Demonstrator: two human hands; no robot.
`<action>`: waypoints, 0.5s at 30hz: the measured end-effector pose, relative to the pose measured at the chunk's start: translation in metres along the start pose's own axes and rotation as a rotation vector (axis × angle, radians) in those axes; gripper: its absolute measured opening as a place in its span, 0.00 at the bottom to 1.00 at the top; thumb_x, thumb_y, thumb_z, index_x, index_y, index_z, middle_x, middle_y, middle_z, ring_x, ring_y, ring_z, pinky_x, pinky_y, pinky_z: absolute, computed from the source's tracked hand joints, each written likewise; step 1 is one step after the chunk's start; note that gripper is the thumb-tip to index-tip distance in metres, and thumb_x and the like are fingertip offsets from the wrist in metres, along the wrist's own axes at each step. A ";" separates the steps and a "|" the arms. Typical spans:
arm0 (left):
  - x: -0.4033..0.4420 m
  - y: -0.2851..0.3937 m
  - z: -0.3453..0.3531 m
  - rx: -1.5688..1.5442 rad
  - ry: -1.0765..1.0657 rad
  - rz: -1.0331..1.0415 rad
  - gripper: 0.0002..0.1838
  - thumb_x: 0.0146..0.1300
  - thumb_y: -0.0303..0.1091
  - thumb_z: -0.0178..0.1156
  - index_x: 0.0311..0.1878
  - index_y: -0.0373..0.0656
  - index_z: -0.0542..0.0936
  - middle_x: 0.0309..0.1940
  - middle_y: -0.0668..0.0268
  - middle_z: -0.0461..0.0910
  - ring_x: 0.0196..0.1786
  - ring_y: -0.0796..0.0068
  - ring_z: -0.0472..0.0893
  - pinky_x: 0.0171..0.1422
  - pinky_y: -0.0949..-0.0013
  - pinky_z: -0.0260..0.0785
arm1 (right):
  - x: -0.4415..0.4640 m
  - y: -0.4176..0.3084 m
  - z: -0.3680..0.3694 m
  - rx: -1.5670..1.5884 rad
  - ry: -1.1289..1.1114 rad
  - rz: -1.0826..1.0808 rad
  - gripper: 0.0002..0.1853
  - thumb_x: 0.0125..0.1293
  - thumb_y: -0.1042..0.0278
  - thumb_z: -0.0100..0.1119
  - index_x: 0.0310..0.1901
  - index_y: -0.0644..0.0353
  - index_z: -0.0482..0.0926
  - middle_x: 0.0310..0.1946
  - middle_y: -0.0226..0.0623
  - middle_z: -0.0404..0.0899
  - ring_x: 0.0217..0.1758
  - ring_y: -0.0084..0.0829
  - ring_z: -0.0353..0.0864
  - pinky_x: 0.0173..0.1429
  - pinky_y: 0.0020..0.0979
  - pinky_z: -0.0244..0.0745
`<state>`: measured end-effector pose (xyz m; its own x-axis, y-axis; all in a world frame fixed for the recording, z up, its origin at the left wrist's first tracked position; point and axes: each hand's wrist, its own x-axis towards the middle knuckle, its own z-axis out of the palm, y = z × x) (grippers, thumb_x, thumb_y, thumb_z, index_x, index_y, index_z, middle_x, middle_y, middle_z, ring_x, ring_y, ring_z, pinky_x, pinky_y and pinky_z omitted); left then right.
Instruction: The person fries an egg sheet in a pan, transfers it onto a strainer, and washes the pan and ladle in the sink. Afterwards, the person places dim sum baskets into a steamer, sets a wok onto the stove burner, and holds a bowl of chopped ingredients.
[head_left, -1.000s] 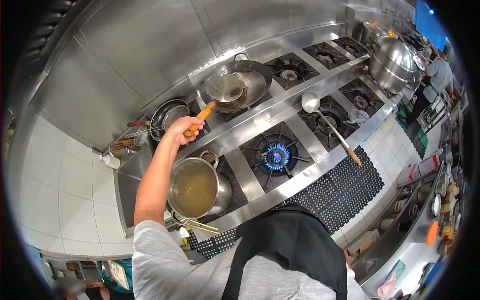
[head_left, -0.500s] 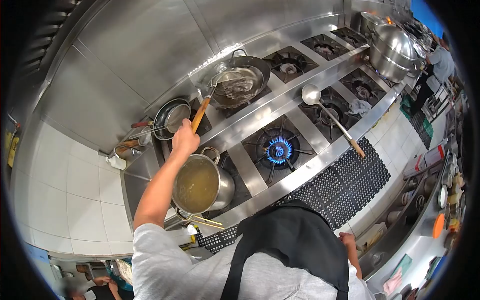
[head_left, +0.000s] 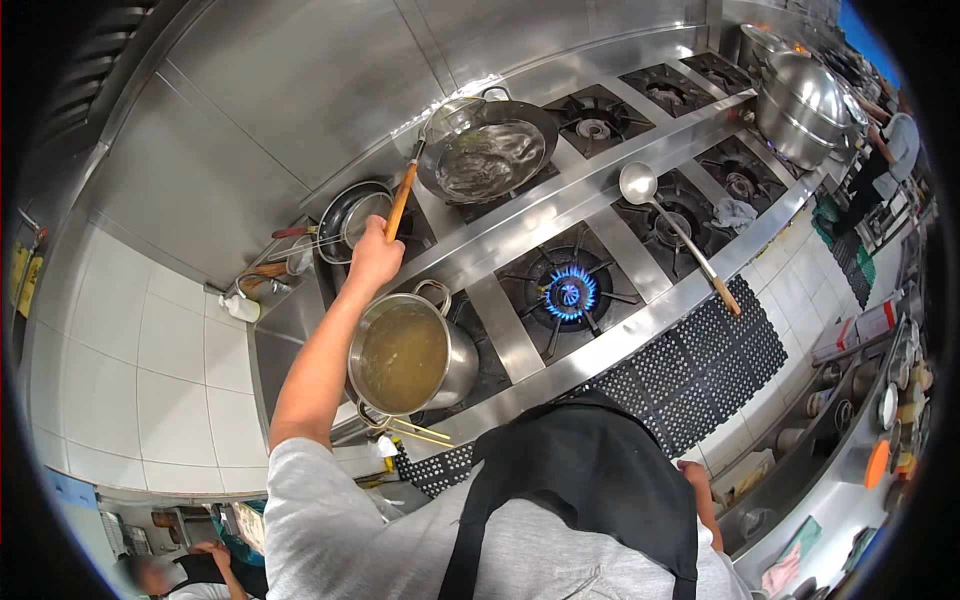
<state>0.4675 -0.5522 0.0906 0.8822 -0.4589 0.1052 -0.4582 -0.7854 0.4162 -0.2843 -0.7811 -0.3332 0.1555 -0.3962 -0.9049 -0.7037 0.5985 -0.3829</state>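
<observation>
My left hand [head_left: 376, 256] is closed around the wooden handle of a wire-mesh strainer [head_left: 455, 120]. The strainer's mesh is at the back left rim of a dark wok [head_left: 548, 135]; whether it rests on the rim, I cannot tell. Clear, rippling liquid [head_left: 490, 160] is in the wok, which sits on a rear burner. Below my left forearm stands a steel pot [head_left: 462, 365] of cloudy yellowish liquid. My right hand [head_left: 692, 474] hangs low by my side, partly hidden by the apron; its fingers are too small to make out.
A front burner [head_left: 570, 292] burns with a blue flame. A long-handled ladle [head_left: 638, 183] lies across the burner to its right. Smaller pans [head_left: 340, 205] are stacked at the back left. Large steel pots [head_left: 800, 110] and another person [head_left: 895, 150] are at the far right.
The strainer has moved from over the middle of the wok to its back left rim, with my left hand still on the handle. The view has shifted slightly.
</observation>
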 end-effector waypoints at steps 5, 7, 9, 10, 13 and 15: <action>0.012 -0.016 0.012 -0.071 -0.062 0.004 0.23 0.58 0.33 0.65 0.54 0.38 0.69 0.39 0.45 0.82 0.43 0.44 0.84 0.51 0.52 0.74 | 0.002 -0.007 0.006 0.031 0.013 -0.009 0.15 0.73 0.57 0.57 0.54 0.56 0.81 0.40 0.41 0.83 0.32 0.37 0.83 0.32 0.40 0.75; 0.014 -0.015 0.014 -0.172 -0.143 -0.061 0.21 0.58 0.32 0.66 0.52 0.39 0.70 0.34 0.52 0.80 0.32 0.54 0.82 0.40 0.55 0.73 | 0.001 -0.006 0.006 0.039 0.020 -0.006 0.15 0.73 0.58 0.57 0.53 0.56 0.81 0.39 0.41 0.83 0.32 0.37 0.83 0.32 0.40 0.75; 0.007 0.004 0.002 -0.334 -0.270 -0.202 0.19 0.59 0.32 0.66 0.51 0.40 0.70 0.28 0.61 0.76 0.22 0.66 0.77 0.28 0.60 0.69 | 0.002 -0.001 0.007 0.044 0.019 -0.002 0.14 0.73 0.58 0.58 0.53 0.56 0.81 0.39 0.41 0.83 0.32 0.37 0.83 0.32 0.40 0.75; 0.009 0.002 0.004 -0.376 -0.288 -0.209 0.19 0.60 0.31 0.65 0.51 0.40 0.70 0.27 0.63 0.74 0.20 0.70 0.74 0.24 0.62 0.65 | 0.003 0.001 0.006 0.044 0.020 0.001 0.14 0.73 0.58 0.58 0.52 0.56 0.81 0.39 0.41 0.83 0.32 0.37 0.83 0.32 0.40 0.75; 0.012 0.000 0.007 -0.484 -0.338 -0.241 0.17 0.62 0.28 0.64 0.50 0.40 0.69 0.24 0.69 0.71 0.15 0.79 0.67 0.17 0.67 0.58 | 0.005 0.009 0.003 0.044 0.024 0.011 0.14 0.72 0.58 0.58 0.52 0.57 0.81 0.38 0.41 0.83 0.32 0.37 0.83 0.31 0.39 0.74; 0.008 0.008 0.003 -0.528 -0.367 -0.278 0.15 0.63 0.29 0.63 0.48 0.40 0.68 0.23 0.69 0.70 0.15 0.78 0.68 0.18 0.68 0.59 | 0.006 0.016 0.001 0.046 0.024 0.012 0.14 0.72 0.58 0.58 0.51 0.57 0.81 0.38 0.41 0.83 0.32 0.37 0.83 0.31 0.39 0.74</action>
<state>0.4705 -0.5636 0.0925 0.8230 -0.4539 -0.3416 -0.0248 -0.6295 0.7766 -0.2935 -0.7733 -0.3451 0.1297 -0.4049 -0.9051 -0.6730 0.6344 -0.3802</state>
